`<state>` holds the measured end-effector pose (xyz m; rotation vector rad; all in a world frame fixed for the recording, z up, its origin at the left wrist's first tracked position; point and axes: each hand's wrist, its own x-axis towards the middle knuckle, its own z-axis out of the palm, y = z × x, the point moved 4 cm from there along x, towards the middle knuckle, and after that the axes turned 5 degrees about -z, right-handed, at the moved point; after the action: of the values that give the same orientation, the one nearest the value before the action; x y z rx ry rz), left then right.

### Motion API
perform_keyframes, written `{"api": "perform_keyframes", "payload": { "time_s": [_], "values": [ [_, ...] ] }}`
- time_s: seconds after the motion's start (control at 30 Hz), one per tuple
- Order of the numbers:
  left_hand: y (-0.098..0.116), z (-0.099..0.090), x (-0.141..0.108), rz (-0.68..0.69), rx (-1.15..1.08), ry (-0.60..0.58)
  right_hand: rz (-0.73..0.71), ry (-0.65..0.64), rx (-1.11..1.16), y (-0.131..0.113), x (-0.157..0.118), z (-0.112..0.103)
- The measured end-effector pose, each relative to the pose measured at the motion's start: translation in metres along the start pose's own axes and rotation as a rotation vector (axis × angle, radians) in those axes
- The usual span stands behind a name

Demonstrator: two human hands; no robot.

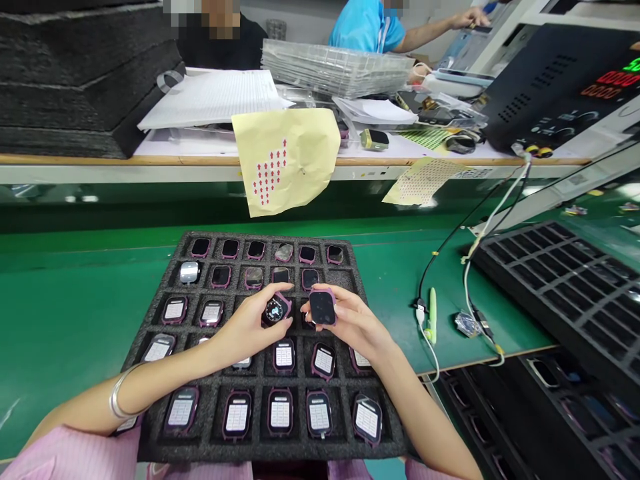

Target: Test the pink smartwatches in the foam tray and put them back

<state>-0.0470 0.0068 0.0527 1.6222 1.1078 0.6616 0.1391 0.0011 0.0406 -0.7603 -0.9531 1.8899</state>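
A black foam tray (145, 340) with square compartments lies in front of me on the green bench. Many purple-framed smartwatch bodies sit in it, such as one smartwatch (237, 415) with a lit white screen in the front row; those in the back rows are mostly dark. My left hand (257, 320) grips a smartwatch (277, 309) showing a lit dial, low over the middle of the tray. Just to its right, my right hand (353, 320) holds up another smartwatch (323, 307) by its edges, its screen dark. The fingers behind that watch are partly hidden.
A shelf edge (190, 172) crosses behind the tray, with a yellow paper (290, 160) hanging from it. Cables (425, 327) and a green pen-like tool (432, 317) lie at right, near more foam trays (565, 280). Two people sit beyond the shelf.
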Motion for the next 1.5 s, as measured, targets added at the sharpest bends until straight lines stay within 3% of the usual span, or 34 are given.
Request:
{"api": "perform_keyframes", "payload": {
  "time_s": [0.3,0.47,0.73,0.87,1.5],
  "values": [
    [0.000,0.002,0.000,-0.003,-0.007,-0.041,0.004,0.085,0.064,0.002,0.002,-0.004],
    [0.006,0.004,-0.002,-0.016,-0.002,-0.124,-0.006,0.148,0.007,0.000,0.000,-0.005],
    [0.007,-0.001,-0.002,-0.004,0.005,-0.107,-0.056,0.143,-0.037,-0.007,-0.004,-0.001],
    [0.010,-0.008,-0.002,0.030,0.004,-0.040,-0.083,0.121,-0.035,-0.010,-0.007,0.001],
    [0.010,-0.009,0.000,0.033,0.037,-0.070,-0.075,0.103,-0.028,-0.012,-0.006,0.008]
  ]
}}
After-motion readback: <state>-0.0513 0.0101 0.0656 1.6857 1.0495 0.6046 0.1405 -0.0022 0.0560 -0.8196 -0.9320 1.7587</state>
